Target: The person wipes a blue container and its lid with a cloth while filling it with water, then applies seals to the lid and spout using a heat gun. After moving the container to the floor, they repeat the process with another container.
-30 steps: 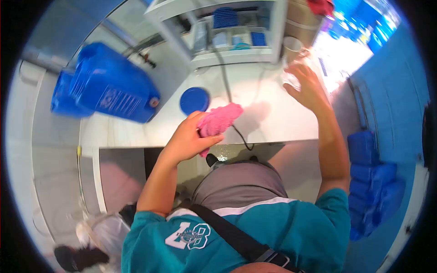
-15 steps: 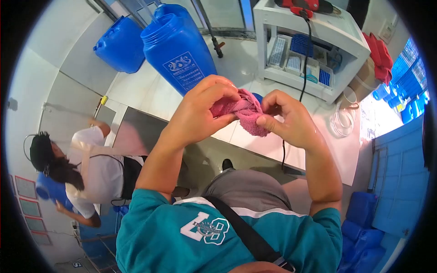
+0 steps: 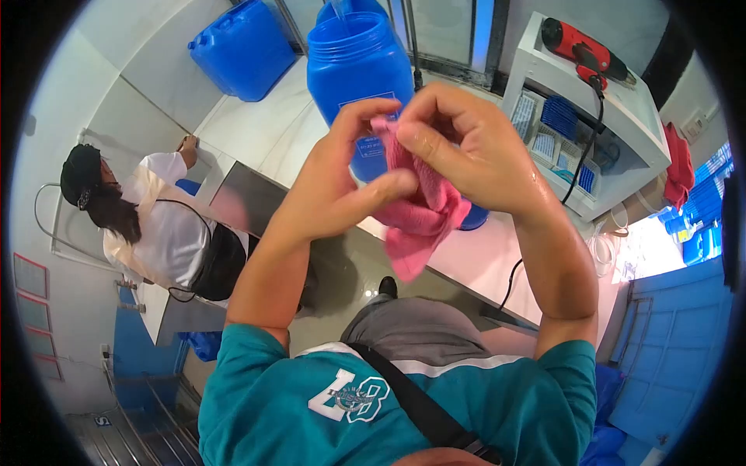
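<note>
A pink cloth (image 3: 423,221) hangs between my two hands in front of my chest, its lower end loose. My right hand (image 3: 474,151) pinches its upper part between thumb and fingers. Around the other side of the cloth curls my left hand (image 3: 334,179), fingertips at the top corner and thumb against the fabric. Just beyond my hands stands an open blue jug (image 3: 359,66) with a wide threaded mouth, and a clear stream or tube enters it from above. Part of a round blue object (image 3: 474,218) shows behind the cloth.
Another blue jug (image 3: 242,50) stands on the white tiled counter (image 3: 291,109). A red heat gun (image 3: 587,53) lies on a white shelf unit (image 3: 633,167) holding small baskets; its black cord hangs down. A person (image 3: 167,225) works at the left.
The bunched, twisted cloth has loosened and now hangs lower. My hands have come closer together and risen slightly. The view has shifted, and the person at left has moved their arm.
</note>
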`<move>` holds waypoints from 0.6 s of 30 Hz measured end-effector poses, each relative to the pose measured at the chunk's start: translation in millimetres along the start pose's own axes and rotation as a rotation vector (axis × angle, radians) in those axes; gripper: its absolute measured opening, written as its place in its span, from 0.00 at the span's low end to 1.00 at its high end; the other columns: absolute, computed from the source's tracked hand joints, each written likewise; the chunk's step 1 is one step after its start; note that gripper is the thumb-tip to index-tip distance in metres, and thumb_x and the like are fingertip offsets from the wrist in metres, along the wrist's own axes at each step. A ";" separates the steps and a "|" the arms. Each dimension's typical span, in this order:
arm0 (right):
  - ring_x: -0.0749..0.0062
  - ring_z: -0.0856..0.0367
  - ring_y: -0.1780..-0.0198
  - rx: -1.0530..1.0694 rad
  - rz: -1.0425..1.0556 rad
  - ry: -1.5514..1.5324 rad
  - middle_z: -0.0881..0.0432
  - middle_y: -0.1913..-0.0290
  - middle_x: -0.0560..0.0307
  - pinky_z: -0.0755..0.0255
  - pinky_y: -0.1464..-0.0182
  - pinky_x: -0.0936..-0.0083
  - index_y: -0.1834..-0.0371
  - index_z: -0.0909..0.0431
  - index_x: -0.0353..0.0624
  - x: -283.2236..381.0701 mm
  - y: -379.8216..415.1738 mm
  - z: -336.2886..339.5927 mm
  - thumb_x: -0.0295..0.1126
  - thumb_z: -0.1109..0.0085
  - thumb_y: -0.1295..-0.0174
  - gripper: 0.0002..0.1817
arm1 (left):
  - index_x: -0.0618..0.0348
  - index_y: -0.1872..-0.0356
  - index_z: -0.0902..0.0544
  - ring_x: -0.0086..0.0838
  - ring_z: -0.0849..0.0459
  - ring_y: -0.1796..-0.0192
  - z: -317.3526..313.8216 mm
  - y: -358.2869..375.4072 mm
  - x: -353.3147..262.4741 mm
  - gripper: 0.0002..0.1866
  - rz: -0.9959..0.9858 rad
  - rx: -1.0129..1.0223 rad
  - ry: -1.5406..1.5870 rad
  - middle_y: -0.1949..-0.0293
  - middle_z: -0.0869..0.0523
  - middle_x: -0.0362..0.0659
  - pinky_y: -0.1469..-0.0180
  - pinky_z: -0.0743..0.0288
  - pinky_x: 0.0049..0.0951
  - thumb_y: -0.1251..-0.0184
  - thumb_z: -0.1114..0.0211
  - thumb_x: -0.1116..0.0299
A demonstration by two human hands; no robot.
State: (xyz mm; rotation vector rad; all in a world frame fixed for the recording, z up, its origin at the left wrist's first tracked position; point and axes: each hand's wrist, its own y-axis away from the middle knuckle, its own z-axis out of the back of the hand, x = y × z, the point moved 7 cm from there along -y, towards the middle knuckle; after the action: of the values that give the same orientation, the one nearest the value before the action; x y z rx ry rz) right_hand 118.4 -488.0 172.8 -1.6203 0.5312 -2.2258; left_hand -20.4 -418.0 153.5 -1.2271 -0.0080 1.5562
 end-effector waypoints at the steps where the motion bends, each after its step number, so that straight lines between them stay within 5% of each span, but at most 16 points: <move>1: 0.87 0.27 0.60 0.007 -0.002 -0.003 0.23 0.63 0.67 0.30 0.56 0.84 0.57 0.23 0.39 2.9 -6.7 -4.5 0.33 0.39 0.25 0.09 | 0.62 0.33 0.29 0.34 0.20 0.40 1.1 1.5 7.3 0.39 0.005 -0.005 -0.001 0.45 0.18 0.47 0.36 0.27 0.35 0.41 0.20 0.57; 4: 0.87 0.29 0.61 -0.144 0.084 0.146 0.25 0.65 0.66 0.30 0.58 0.84 0.53 0.26 0.40 16.7 -19.6 -0.3 0.33 0.41 0.24 0.09 | 0.59 0.48 0.26 0.16 0.24 0.58 -5.2 1.7 25.9 0.14 0.259 0.042 0.390 0.61 0.21 0.35 0.53 0.27 0.22 0.26 0.32 0.67; 5: 0.87 0.29 0.61 -0.142 0.081 0.148 0.25 0.65 0.66 0.30 0.58 0.84 0.53 0.26 0.40 16.3 -21.2 -0.4 0.33 0.41 0.24 0.09 | 0.59 0.48 0.26 0.16 0.24 0.58 -1.7 2.3 25.0 0.14 0.259 0.041 0.394 0.61 0.21 0.35 0.53 0.27 0.22 0.26 0.32 0.67; 7: 0.56 0.16 0.64 -0.204 0.060 0.293 0.15 0.65 0.47 0.23 0.58 0.67 0.55 0.23 0.37 13.6 -23.5 6.2 0.36 0.39 0.27 0.12 | 0.57 0.54 0.27 0.14 0.27 0.60 16.1 2.1 23.2 0.10 0.186 -0.075 0.316 0.63 0.24 0.33 0.56 0.30 0.19 0.26 0.33 0.70; 8: 0.56 0.16 0.64 -0.204 0.059 0.295 0.15 0.65 0.47 0.23 0.58 0.67 0.55 0.23 0.37 7.9 -22.8 10.0 0.36 0.39 0.27 0.12 | 0.55 0.57 0.28 0.13 0.31 0.63 19.9 -0.1 21.6 0.10 0.157 -0.159 0.458 0.65 0.27 0.32 0.59 0.33 0.17 0.27 0.33 0.72; 10: 0.51 0.16 0.64 0.239 0.016 0.340 0.16 0.64 0.43 0.23 0.58 0.62 0.53 0.22 0.37 -23.3 -11.3 -11.7 0.43 0.35 0.31 0.18 | 0.55 0.57 0.28 0.13 0.31 0.63 27.2 -5.8 14.1 0.11 0.090 -0.154 0.361 0.64 0.27 0.32 0.60 0.34 0.17 0.27 0.32 0.72; 13: 0.52 0.14 0.58 0.524 -0.267 0.279 0.13 0.58 0.44 0.22 0.53 0.60 0.47 0.21 0.37 -81.4 21.2 -17.5 0.47 0.30 0.36 0.25 | 0.56 0.61 0.27 0.13 0.34 0.65 26.7 -16.9 22.8 0.11 0.004 -0.105 0.169 0.66 0.28 0.31 0.63 0.35 0.17 0.29 0.30 0.71; 16: 0.55 0.14 0.52 0.483 -0.290 -0.093 0.12 0.50 0.45 0.22 0.46 0.63 0.45 0.19 0.36 -108.6 43.9 -4.2 0.45 0.32 0.37 0.25 | 0.55 0.60 0.28 0.13 0.28 0.59 5.4 -32.1 51.3 0.10 0.162 0.008 0.295 0.62 0.24 0.32 0.57 0.32 0.18 0.27 0.32 0.71; 18: 0.59 0.16 0.44 0.012 -0.342 -1.260 0.14 0.43 0.44 0.24 0.38 0.65 0.43 0.19 0.34 -153.4 60.1 0.8 0.48 0.34 0.36 0.28 | 0.55 0.58 0.27 0.14 0.28 0.60 -12.6 -53.7 66.2 0.10 0.178 -0.030 0.351 0.62 0.23 0.32 0.56 0.31 0.19 0.27 0.32 0.70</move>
State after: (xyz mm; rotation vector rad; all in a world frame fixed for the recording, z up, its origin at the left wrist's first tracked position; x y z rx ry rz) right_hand 167.4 -467.6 16.8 -2.7442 -0.1321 -0.9204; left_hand 35.8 -355.8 133.5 -1.5449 0.3134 1.4742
